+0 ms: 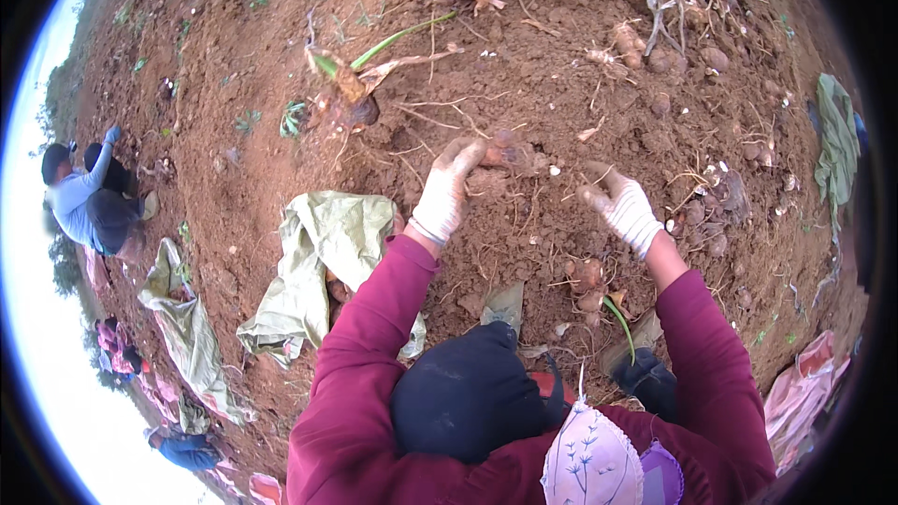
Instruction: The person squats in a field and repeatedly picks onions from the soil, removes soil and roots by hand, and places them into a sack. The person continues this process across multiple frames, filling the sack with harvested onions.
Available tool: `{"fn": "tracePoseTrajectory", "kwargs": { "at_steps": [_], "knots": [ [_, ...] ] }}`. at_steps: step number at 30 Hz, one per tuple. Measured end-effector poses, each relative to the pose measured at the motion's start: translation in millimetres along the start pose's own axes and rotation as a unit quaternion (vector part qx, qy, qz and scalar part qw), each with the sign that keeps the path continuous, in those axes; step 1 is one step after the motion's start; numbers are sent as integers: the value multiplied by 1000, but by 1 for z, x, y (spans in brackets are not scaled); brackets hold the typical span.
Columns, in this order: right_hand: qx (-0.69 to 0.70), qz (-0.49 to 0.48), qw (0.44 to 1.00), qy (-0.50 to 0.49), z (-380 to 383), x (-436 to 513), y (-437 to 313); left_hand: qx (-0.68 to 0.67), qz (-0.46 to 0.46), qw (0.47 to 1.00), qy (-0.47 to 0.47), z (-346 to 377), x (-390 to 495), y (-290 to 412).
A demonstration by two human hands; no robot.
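Observation:
My left hand [449, 191], in a soiled white knit glove, has its fingertips closed on the near end of a small reddish-brown corm [506, 153], low over the loose soil. My right hand [623, 209], gloved the same way, is held apart to the right. Its thumb and forefinger are spread, with thin roots near the tips. Below that hand lies a clump of corms [586, 279] with a green shoot. Farther off to the left, a larger plant base [351, 102] with a cut green stalk rests on the ground.
An open pale woven sack [337, 231] with corms inside lies beside my left forearm. Corm piles [708, 207] are on the right. Another sack [186, 330] lies farther left, near a crouching person [95, 196]. Pink sacks [803, 393] lie at the lower right.

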State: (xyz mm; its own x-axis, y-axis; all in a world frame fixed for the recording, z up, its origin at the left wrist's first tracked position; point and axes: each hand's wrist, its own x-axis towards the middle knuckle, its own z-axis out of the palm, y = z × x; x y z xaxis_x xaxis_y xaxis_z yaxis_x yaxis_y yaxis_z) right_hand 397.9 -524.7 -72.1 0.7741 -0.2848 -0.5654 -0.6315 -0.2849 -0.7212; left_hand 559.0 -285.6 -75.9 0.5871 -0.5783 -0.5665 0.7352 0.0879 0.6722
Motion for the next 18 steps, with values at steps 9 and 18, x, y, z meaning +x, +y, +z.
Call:
{"fn": "tracePoseTrajectory", "kwargs": {
  "at_steps": [9,18],
  "knots": [
    [138,-118,977,-114,44,-53,-101,-9,-10,996,-91,23,-98,-18],
    [-33,11,999,-18,-14,-90,-8,91,114,905,400,-172,-266,14]
  ]
}}
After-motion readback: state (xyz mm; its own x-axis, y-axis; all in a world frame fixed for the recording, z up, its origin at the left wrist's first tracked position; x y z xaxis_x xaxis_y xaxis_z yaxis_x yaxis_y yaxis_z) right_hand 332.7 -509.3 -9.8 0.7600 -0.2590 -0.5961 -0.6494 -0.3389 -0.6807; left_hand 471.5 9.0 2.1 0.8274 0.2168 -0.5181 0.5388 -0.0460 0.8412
